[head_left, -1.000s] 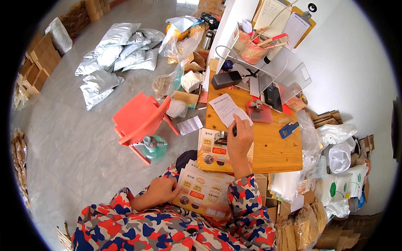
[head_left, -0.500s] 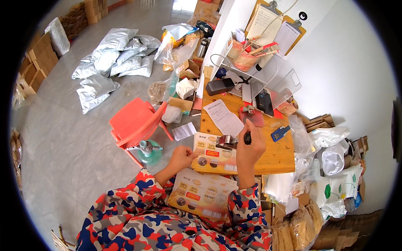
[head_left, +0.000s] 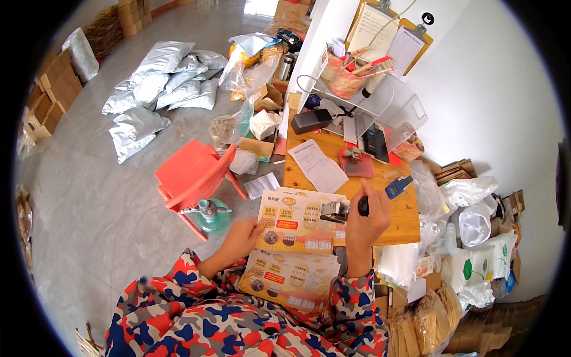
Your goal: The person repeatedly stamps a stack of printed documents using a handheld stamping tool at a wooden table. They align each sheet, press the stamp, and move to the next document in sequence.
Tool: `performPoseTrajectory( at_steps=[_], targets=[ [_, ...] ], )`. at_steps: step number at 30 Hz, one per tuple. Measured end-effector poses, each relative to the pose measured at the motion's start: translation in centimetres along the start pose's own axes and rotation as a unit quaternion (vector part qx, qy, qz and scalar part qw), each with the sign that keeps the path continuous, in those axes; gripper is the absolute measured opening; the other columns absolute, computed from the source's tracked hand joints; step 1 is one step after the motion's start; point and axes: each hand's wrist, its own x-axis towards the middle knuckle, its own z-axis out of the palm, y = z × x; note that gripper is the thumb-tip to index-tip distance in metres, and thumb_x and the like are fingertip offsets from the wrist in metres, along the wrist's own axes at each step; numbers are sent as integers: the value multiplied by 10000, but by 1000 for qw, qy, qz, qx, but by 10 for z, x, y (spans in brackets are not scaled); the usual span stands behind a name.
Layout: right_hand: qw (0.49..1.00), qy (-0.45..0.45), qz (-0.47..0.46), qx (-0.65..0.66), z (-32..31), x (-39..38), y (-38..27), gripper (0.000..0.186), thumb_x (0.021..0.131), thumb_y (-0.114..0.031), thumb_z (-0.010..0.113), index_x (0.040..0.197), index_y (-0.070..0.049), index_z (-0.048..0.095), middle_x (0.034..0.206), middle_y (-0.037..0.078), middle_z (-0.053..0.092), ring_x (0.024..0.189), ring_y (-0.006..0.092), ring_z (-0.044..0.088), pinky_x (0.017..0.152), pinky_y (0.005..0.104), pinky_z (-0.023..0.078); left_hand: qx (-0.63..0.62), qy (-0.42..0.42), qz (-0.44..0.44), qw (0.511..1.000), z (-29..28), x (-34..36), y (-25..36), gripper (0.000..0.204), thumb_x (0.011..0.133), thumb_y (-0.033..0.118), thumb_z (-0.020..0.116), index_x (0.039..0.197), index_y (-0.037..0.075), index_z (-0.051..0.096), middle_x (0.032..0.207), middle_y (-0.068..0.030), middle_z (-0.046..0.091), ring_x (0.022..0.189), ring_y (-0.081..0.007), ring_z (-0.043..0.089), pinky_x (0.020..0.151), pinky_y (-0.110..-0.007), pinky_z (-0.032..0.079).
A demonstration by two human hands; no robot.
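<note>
My right hand (head_left: 367,221) is closed round the black knob of a metal hand stamp (head_left: 335,212), which is over the right side of a yellow-and-white printed sheet (head_left: 285,209). I cannot tell whether the stamp touches the sheet. My left hand (head_left: 242,236) pinches that sheet's left edge. The sheet lies over the table's near edge, on top of others like it. A stack of matching printed sheets (head_left: 288,279) rests on my lap, just below.
On the wooden table (head_left: 392,223) lie a handwritten paper (head_left: 318,165), a red ink pad (head_left: 358,166), a blue tool (head_left: 398,187) and a black phone (head_left: 375,144). A red chair (head_left: 190,172) and green spray bottle (head_left: 213,217) stand left; silver bags (head_left: 163,77) lie beyond.
A sheet has come left and toward me, with my left hand now at its edge. My right hand and the stamp have moved slightly right and nearer.
</note>
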Motion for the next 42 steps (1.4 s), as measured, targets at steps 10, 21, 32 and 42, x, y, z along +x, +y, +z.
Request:
performPoseTrajectory(
  at_steps=[10, 21, 32, 42],
  targets=[
    [997, -70, -36, 23, 68, -14, 11, 255, 777, 10, 698, 1019, -72, 690, 795, 91, 591, 730, 296, 556, 669, 397, 445, 55, -223, -125, 965, 9, -97, -20, 302, 942, 221, 561, 1094, -20, 463, 935, -273, 637, 887, -442, 629, 768, -477, 492],
    [993, -73, 7, 94, 100, -61, 13, 232, 763, 88, 669, 966, -26, 676, 767, 116, 524, 706, 304, 532, 625, 394, 428, 27, -33, -42, 998, -14, 13, 7, 347, 886, 313, 703, 760, -10, 678, 643, -96, 662, 526, -183, 623, 499, -321, 481],
    [998, 7, 24, 51, 29, -1, -2, 256, 780, 62, 681, 1009, -50, 704, 820, 123, 628, 753, 318, 586, 677, 409, 461, -133, -30, -131, 982, 36, 50, -21, 325, 911, 233, 674, 740, -42, 661, 562, -96, 630, 431, -161, 614, 392, -315, 455],
    [998, -5, 64, 21, -23, -9, -7, 243, 790, 79, 675, 1005, -31, 698, 787, 122, 604, 723, 301, 566, 664, 399, 446, -34, 6, -81, 996, 16, 35, 13, 218, 919, 143, 591, 835, -44, 666, 626, -192, 630, 527, -310, 635, 531, -427, 472]
  ],
)
